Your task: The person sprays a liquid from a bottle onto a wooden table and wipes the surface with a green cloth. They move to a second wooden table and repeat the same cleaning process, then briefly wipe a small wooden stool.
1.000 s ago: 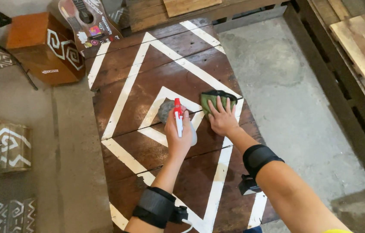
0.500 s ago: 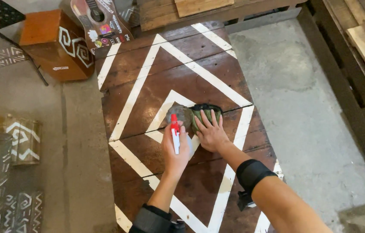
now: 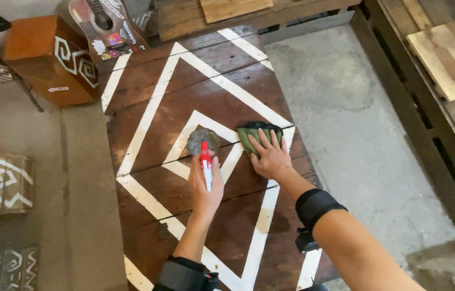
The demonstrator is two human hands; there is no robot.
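My left hand (image 3: 205, 186) grips a spray bottle (image 3: 206, 167) with a red and white head, its nozzle aimed at the dark wooden tabletop (image 3: 152, 81) painted with white diamond lines. A round wet patch (image 3: 203, 140) lies on the wood just past the nozzle. My right hand (image 3: 268, 156) presses flat on a green cloth (image 3: 249, 132) right of that patch, fingers spread over it. Black bands wrap both forearms.
An orange-brown box (image 3: 44, 59) with white patterns stands at the far left, a small guitar (image 3: 106, 27) leaning beside it. Wooden pallets (image 3: 443, 59) line the right side and the back. Patterned blocks (image 3: 7, 180) sit on the floor at left. Grey concrete floor (image 3: 346, 134) lies right of the table.
My right hand slid the green cloth left toward the wet patch, then back right. My left hand with the spray bottle stayed over the middle of the table.
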